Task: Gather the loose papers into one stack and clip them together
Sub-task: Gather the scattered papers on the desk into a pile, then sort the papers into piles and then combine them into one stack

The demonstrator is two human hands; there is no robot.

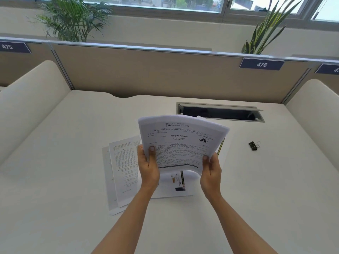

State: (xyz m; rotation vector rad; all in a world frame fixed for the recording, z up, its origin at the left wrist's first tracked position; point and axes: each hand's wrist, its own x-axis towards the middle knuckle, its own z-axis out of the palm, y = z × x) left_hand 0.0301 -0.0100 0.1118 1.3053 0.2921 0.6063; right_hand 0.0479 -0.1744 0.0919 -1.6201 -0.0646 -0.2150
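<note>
I hold a stack of printed papers (180, 142) upright above the white desk (55, 162), its top page showing a boxed letter A. My left hand (148, 166) grips the stack's lower left edge and my right hand (211, 171) grips its lower right edge, thumbs on the front page. Two loose text sheets (122, 169) lie fanned on the desk to the left of my left hand. Another sheet with a yellow-and-black strip (176, 184) lies flat under the held stack. A black binder clip (253, 145) rests on the desk to the right, apart from both hands.
An open cable slot (220, 112) is cut into the desk behind the papers. A beige partition (146, 70) with the label 476 (262, 64) closes the back; rounded white side dividers (27, 99) flank the desk. Plants stand beyond the partition.
</note>
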